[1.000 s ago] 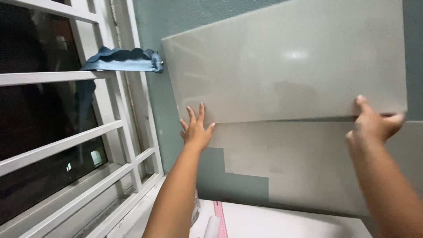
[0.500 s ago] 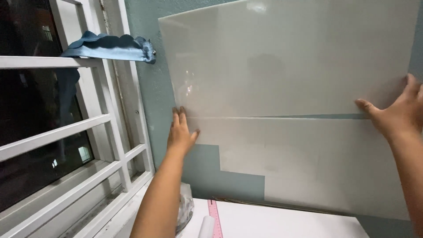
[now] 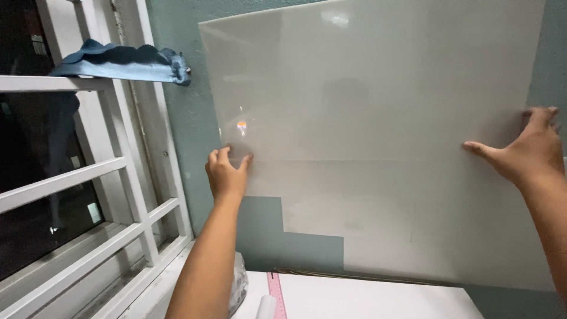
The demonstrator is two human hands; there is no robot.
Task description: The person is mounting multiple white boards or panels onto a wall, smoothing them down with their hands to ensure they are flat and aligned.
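A large glossy pale grey tile (image 3: 366,94) lies flat against the teal wall (image 3: 177,53), its top edge slightly tilted. My left hand (image 3: 227,174) presses on its lower left corner, fingers up. My right hand (image 3: 522,150) is spread flat on its right edge. Below it, more pale grey tiling (image 3: 413,236) with a stepped left outline covers the wall, leaving a teal patch (image 3: 283,236) showing.
A white barred window frame (image 3: 136,177) stands at the left, with a blue cloth (image 3: 124,62) draped on its upper bar. Below lie a white surface (image 3: 366,298), a pink ruler (image 3: 275,294), a white roll (image 3: 266,307) and a clear plastic bag (image 3: 238,283).
The big tile has slid down and straightened against the wall, now meeting the lower tiling. Both hands followed it, and the view moved closer.
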